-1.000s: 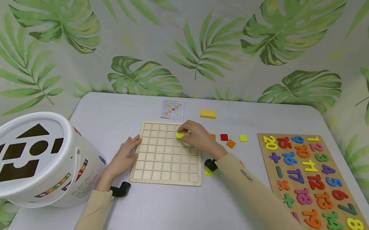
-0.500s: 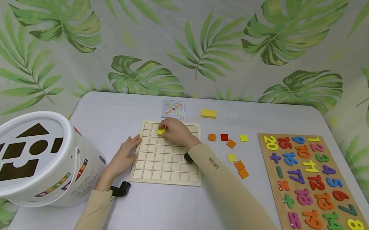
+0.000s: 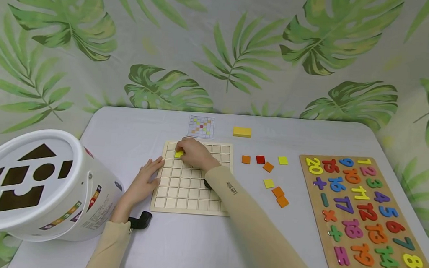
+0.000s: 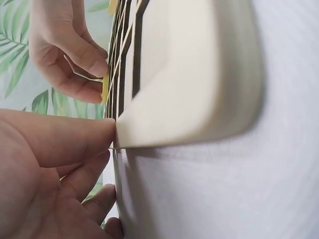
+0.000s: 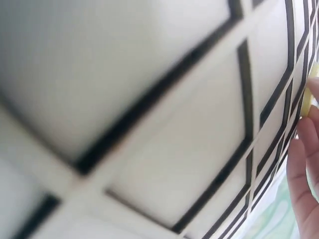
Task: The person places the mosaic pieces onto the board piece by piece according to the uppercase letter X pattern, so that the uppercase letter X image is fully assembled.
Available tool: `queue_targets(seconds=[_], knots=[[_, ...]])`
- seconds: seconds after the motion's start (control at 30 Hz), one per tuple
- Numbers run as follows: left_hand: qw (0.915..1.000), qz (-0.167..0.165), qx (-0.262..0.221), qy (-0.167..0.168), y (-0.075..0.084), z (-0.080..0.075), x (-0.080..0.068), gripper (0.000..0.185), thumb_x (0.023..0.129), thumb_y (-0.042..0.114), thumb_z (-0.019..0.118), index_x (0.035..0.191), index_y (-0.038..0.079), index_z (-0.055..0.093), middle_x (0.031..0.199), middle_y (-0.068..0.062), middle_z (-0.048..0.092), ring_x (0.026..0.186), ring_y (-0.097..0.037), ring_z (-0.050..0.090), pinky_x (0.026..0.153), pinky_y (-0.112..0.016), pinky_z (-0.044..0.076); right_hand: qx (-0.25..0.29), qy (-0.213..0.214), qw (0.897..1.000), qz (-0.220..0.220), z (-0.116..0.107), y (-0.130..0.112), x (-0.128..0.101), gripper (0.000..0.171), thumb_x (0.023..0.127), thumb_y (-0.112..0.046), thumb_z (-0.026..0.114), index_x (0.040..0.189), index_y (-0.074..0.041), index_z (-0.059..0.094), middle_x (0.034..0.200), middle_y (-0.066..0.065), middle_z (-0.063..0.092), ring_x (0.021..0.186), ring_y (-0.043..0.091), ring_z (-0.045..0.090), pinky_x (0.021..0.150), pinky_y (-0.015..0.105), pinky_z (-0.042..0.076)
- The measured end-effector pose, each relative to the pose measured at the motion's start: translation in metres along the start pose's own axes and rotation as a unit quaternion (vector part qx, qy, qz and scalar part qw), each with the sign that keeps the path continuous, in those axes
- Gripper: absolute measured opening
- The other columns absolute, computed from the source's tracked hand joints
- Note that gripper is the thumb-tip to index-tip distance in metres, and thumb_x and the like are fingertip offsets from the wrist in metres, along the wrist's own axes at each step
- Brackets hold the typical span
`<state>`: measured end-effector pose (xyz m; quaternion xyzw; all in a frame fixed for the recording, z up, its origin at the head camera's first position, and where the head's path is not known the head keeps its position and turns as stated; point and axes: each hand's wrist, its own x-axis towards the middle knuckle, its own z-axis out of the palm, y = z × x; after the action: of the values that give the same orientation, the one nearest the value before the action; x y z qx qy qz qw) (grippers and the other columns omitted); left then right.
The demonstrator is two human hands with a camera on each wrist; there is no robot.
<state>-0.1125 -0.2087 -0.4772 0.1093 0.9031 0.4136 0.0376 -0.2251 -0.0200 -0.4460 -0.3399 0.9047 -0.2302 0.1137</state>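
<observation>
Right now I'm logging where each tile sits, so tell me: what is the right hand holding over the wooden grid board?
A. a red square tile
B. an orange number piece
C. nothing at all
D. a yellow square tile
D: the right hand pinches a yellow square tile over the far left part of the wooden grid board, while the left hand rests against the board's left edge.

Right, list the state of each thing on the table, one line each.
Yellow tile: pinched by the right hand, over the far left part of the grid board.
Grid board: flat, its visible cells bare, left hand resting on its left edge.
Loose tiles: lying scattered right of the board.
Number puzzle: pieces seated.
Bucket: tipped, lid on.
</observation>
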Motion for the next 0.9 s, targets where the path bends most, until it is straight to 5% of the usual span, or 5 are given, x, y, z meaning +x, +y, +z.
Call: queue_targets(seconds=[0.17, 0.33, 0.53, 0.9], knots=[[1.0, 0.0, 0.001, -0.001, 0.0, 0.0, 0.001, 0.056, 0.088, -0.009, 0.051, 0.141, -0.01, 0.036, 0.152, -0.023, 0.025, 0.14, -0.047, 0.009, 0.109, -0.064, -0.001, -0.013, 0.002, 1.0, -0.004, 0.001, -0.001, -0.001, 0.026, 0.086, 0.0, 0.061, 0.111, -0.007, 0.068, 0.105, 0.002, 0.062, 0.098, 0.015, 0.057, 0.088, 0.025, 0.046], [1.0, 0.0, 0.001, 0.002, 0.0, 0.0, 0.0, 0.055, 0.088, -0.009, 0.05, 0.141, -0.01, 0.036, 0.152, -0.024, 0.025, 0.14, -0.047, 0.009, 0.109, -0.063, -0.001, 0.057, 0.012, 0.998, 0.013, -0.015, 0.006, -0.017, 0.027, 0.089, -0.003, 0.058, 0.115, -0.007, 0.066, 0.11, 0.002, 0.063, 0.097, 0.015, 0.056, 0.086, 0.026, 0.047], [1.0, 0.001, -0.003, 0.0, 0.001, 0.001, 0.0, 0.055, 0.088, -0.008, 0.05, 0.142, -0.01, 0.035, 0.152, -0.024, 0.025, 0.14, -0.046, 0.008, 0.11, -0.062, -0.002, 0.153, 0.045, 0.987, 0.021, -0.043, 0.044, -0.057, 0.025, 0.089, -0.004, 0.06, 0.113, 0.001, 0.065, 0.112, 0.012, 0.064, 0.096, 0.021, 0.057, 0.081, 0.031, 0.05], [1.0, -0.006, -0.004, 0.001, 0.0, 0.002, 0.0, 0.055, 0.089, -0.008, 0.05, 0.142, -0.009, 0.034, 0.153, -0.023, 0.024, 0.141, -0.046, 0.007, 0.11, -0.061, -0.003, 0.129, 0.084, 0.982, 0.11, -0.067, 0.114, -0.134, 0.025, 0.088, 0.0, 0.06, 0.112, 0.0, 0.066, 0.112, 0.011, 0.063, 0.097, 0.026, 0.057, 0.079, 0.038, 0.05]])
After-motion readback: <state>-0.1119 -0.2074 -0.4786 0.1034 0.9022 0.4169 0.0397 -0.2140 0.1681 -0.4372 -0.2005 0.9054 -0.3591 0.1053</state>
